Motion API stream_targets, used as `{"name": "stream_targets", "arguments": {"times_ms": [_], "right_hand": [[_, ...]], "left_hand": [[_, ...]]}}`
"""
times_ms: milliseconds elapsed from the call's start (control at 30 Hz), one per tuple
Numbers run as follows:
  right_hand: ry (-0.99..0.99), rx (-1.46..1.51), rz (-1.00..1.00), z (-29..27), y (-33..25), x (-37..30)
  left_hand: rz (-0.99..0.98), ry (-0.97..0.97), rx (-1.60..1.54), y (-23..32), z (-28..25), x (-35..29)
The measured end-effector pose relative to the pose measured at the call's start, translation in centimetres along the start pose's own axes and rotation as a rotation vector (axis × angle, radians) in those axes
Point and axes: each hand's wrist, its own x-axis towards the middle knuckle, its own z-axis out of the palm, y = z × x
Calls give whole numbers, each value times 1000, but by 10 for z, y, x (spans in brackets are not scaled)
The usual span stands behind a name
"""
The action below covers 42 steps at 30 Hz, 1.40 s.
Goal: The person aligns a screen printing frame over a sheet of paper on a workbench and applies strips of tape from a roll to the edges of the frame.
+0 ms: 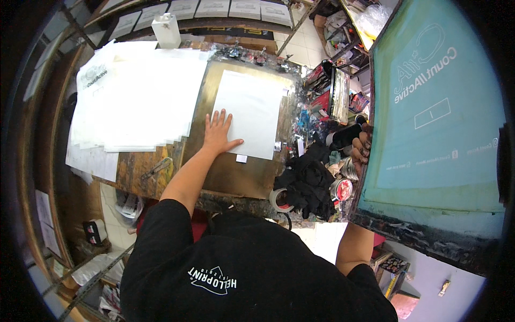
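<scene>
My left hand lies flat with its fingers spread, over the lower left edge of a white sheet. The sheet rests on a brownish-gold printing board, with small white tabs by its edges. At the right, a silk-screen frame with blue-green mesh and a mirrored design stands raised and tilted. My right hand is closed on the frame's near left edge; its fingers show there, while the frame hides the rest of the hand and part of the forearm.
Left of the board lies a stack of white sheets, with a white bottle behind it. A cutter-like tool lies on the wood. Black cloths, a tape roll and an open can crowd the right side. Racks of sheets stand behind.
</scene>
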Motion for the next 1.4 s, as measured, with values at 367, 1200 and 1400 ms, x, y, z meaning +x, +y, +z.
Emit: {"name": "stream_targets", "arguments": {"times_ms": [367,1200,1400], "right_hand": [[-55,47,60,5,2,6],[47,-18,4,10,-4,26],[643,-442,-148,60,22,72]], "left_hand": [[450,-78,-101,71,-2,-69],[705,48,-625,103,-24,-169],[-198,337,-1053,49,-57,-168]]}}
